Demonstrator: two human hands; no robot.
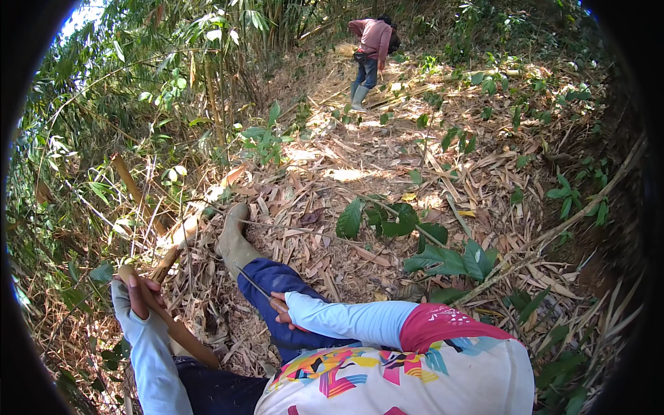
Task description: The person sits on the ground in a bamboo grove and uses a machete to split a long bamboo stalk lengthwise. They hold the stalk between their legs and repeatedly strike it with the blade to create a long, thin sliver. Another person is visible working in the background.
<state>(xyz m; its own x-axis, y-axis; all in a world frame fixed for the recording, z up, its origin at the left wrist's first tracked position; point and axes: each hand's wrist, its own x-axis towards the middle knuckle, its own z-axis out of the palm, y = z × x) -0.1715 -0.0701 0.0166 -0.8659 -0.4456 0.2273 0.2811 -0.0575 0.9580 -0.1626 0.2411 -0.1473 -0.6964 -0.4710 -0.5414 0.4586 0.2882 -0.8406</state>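
Observation:
My left hand [144, 294], at the lower left, has its fingers wrapped round a long flat brown wooden sheath [181, 335], which slants down toward my lap. My right hand [285, 315] is closed on the brown handle of a machete [254, 283]. Its thin dark blade shows nearly edge-on and points up and left across my blue trouser leg [290, 280]. Blade and sheath are apart. Part of the handle is hidden by my fingers.
One outstretched leg ends in a muddy boot [234, 238] on dry leaf litter [325, 180]. Cut bamboo stems [180, 242] lie at the left. Green leafy stalks [443, 259] and a long branch [553, 238] cross the right. Another person [373, 52] bends over farther upslope.

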